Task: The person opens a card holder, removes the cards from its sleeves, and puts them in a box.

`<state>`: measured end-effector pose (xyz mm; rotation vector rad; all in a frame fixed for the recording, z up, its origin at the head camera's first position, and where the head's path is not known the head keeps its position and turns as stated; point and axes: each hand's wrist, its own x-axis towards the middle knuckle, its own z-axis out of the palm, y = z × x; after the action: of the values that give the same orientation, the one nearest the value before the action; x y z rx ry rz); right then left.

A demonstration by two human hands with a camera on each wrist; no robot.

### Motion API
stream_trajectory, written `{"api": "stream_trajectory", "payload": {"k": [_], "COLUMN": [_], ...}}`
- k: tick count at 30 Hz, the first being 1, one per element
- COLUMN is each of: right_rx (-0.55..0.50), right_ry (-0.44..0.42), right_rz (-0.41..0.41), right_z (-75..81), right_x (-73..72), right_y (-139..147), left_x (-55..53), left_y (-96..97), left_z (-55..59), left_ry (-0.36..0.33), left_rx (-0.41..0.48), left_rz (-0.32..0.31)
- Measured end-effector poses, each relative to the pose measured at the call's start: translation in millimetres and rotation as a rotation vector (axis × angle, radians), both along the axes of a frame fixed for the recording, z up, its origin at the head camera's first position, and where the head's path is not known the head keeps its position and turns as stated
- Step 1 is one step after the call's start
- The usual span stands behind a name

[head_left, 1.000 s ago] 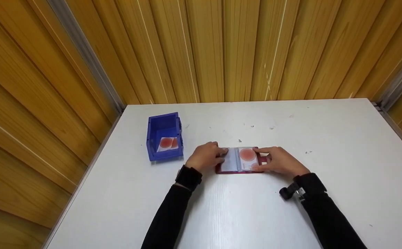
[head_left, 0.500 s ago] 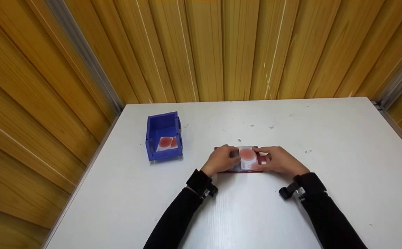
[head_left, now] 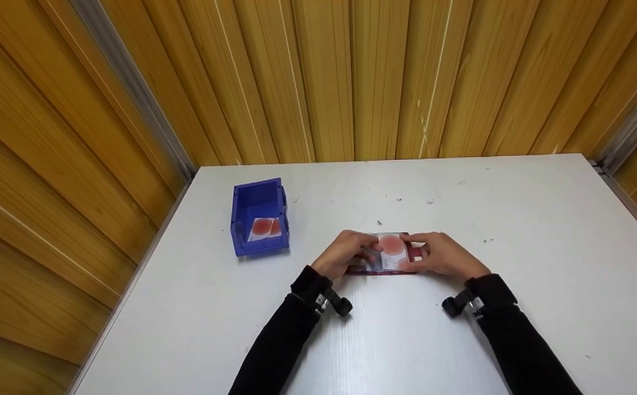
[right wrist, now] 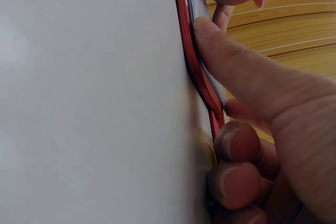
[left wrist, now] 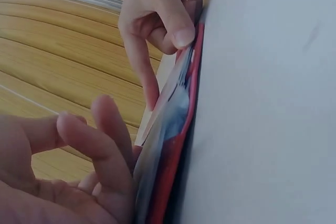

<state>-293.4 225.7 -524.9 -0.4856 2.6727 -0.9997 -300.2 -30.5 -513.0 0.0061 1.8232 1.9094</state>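
Observation:
A small red card holder (head_left: 415,251) with clear sleeves lies spread on the white table. Its right page shows a white card with a red circle (head_left: 393,244). My left hand (head_left: 346,252) is over the left page, covering most of it. In the left wrist view, its raised fingers (left wrist: 86,137) are loosely bent, and its lower part touches the clear sleeve (left wrist: 148,174). At the right edge, my right hand (head_left: 445,255) holds the holder, thumb (right wrist: 226,51) on the sleeves. The other fingers curl beside the red cover (right wrist: 191,59).
A blue bin (head_left: 258,249) stands at the left on the white table (head_left: 461,203). Inside it lie two cards (head_left: 262,226) with red circles, partly overlapping. Wood-patterned panels (head_left: 324,82) rise behind the table and at its sides.
The left hand has moved right from the holder's left edge to over the left page, its fingers then spreading a little near the card. The right hand stays put.

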Motion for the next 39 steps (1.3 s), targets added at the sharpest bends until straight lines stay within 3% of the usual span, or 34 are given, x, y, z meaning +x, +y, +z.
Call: {"api": "stream_trajectory", "payload": {"k": [6,11,15,19,23,29,39], "right_rx": [0.009,-0.004,-0.012,-0.002,0.004,-0.003,0.016], "right_ry": [0.004,0.018,0.014,0.019,0.030,0.028,0.024], "right_rz": [-0.003,0.003,0.008,0.014,0.021,0.016,0.022], "right_z": [-2.4,-1.1,1.3,2.4,2.4,1.1,0.6], "right_x": [-0.9,-0.4,0.4,0.3,-0.1,-1.4,1.0], "right_y": [-1,-1,0,1,1,2,1], "left_x": [-2.5,-2.3,0.1,3.7,6.2,6.5,2.9], "left_y": [1.1,0.7,4.7,11.4,15.6,16.5,-1.8], "left_z": [-6.6,-6.2,-4.3,-3.4,-4.2,-3.5,3.6], "left_ry": [-0.082,-0.122,-0.103,0.011,0.093,0.096,0.084], "left_rx": [0.142,0.160,0.077,-0.076,-0.163,-0.166,-0.231], "left_rz": [0.063,0.053,-0.002,-0.070,-0.039,-0.019,-0.063]}}
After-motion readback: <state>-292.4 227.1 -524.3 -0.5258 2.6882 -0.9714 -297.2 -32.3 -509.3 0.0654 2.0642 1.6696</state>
